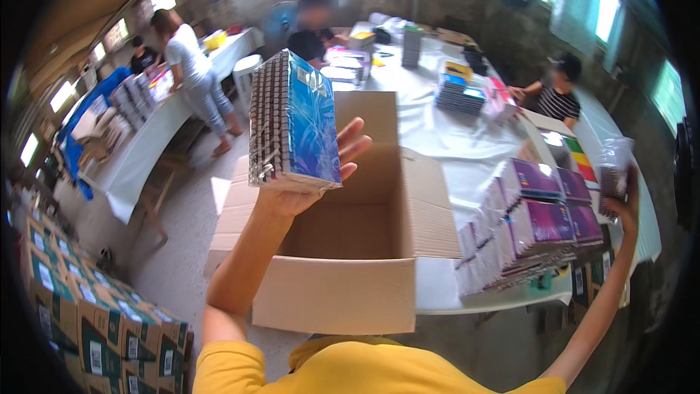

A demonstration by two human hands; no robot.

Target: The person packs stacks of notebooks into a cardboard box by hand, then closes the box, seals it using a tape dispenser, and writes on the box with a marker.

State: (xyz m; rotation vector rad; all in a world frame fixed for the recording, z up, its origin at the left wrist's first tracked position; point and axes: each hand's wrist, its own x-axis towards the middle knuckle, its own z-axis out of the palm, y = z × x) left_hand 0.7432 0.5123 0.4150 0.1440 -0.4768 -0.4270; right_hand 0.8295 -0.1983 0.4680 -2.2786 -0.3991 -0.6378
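My left hand (295, 203) holds up a stack of spiral notebooks (313, 120) with blue covers, wrapped in clear plastic. The palm is under the stack, and the fingers reach out past its right side. Below and behind it stands an open cardboard box (334, 292), its flaps folded out and the visible part of its inside bare. Stretched far to the right, my right hand (625, 208) grips a plastic-wrapped notebook pack (612, 175), partly hidden by the hand and blurred. Purple-covered notebook packs (539, 220) are piled on the table between the box and that hand.
The white-covered table (430, 131) carries more notebook stacks (459, 95) farther back. Printed cartons (109, 321) are piled at the lower left. People sit at the table's far side (313, 22) and right side (558, 95); another person (193, 58) stands by a second table (138, 168).
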